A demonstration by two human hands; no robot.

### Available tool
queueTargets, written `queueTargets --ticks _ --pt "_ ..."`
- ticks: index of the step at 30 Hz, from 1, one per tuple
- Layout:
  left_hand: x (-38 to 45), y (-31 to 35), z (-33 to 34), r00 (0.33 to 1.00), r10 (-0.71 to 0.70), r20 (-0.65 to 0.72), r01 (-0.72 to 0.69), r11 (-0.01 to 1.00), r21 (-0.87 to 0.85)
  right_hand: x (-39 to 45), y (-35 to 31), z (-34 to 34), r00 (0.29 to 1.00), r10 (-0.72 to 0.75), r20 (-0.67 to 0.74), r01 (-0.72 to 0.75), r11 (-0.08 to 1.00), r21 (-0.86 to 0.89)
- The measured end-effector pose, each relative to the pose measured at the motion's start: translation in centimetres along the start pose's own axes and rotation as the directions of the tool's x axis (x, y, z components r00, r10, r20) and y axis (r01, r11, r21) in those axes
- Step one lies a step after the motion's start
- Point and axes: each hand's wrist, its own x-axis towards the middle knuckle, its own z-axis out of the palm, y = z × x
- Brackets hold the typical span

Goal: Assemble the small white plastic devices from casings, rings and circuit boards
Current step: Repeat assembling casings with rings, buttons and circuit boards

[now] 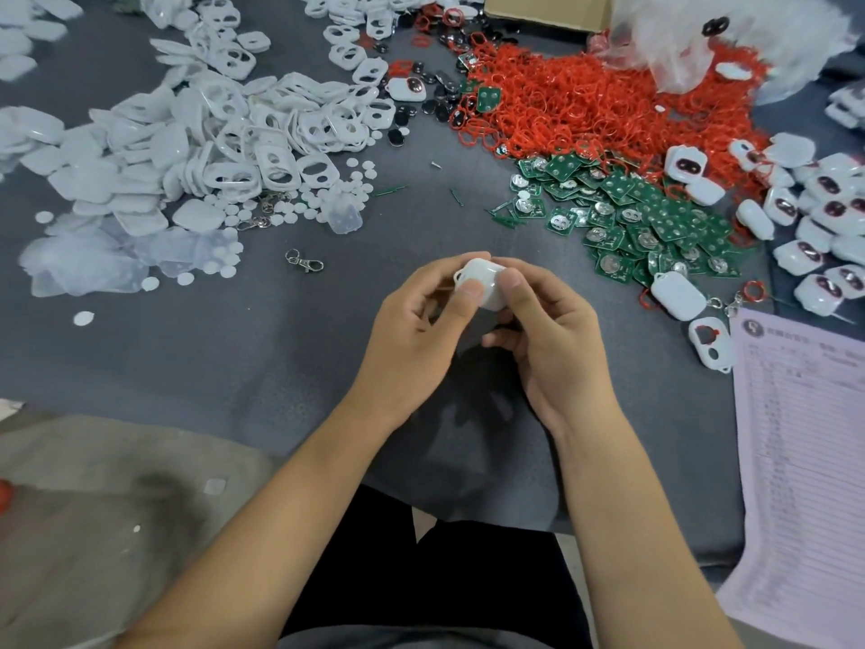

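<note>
Mid-snap right now: small white rounded plastic casing with a little loop tab [482, 282] held up over the grey cloth-covered desk [234, 348], dead centre, well clear of every pile. Left hand [412, 320] pinching it from one side, thumb flat across the near face; right hand [543, 330] pinching the other side, thumb on the edge, remaining fingers curled underneath. So both grips closed on the same shell, not spread. Looks like the closing step, two halves getting squeezed shut, though can't tell from here what's already inside. Tips for doing it clean: line up the loop tab first, then work thumb pressure around the rim instead of mashing the middle, so no ring gets nipped in the seam. Heap of thin red rubber rings [585, 100] sits beyond the casing to the right, green square circuit boards [655, 217] just nearer than those, loose white casing shells [224, 138] off to the left, finished white devices [819, 217] stacked far right.
</note>
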Motion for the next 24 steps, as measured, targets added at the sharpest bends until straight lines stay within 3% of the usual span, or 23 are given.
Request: queueTargets --ticks 11,17,24 --pt "0.0 -0.2 -0.2 0.993 0.022 -0.113 -0.012 0.996 0.083 -0.2 0.4 0.4 0.996 -0.063 -0.055 0.056 0.99 -0.128" --pt "0.1 0.1 0.0 0.971 -0.053 -0.233 0.067 0.997 0.049 -0.6 0.3 0.3 0.995 -0.071 0.072 0.082 0.984 -0.158" --pt "-0.3 0.5 1.3 0.997 0.027 -0.078 0.009 0.901 0.433 -0.4 0.6 -0.4 0.999 -0.046 -0.015 0.045 0.998 -0.046"
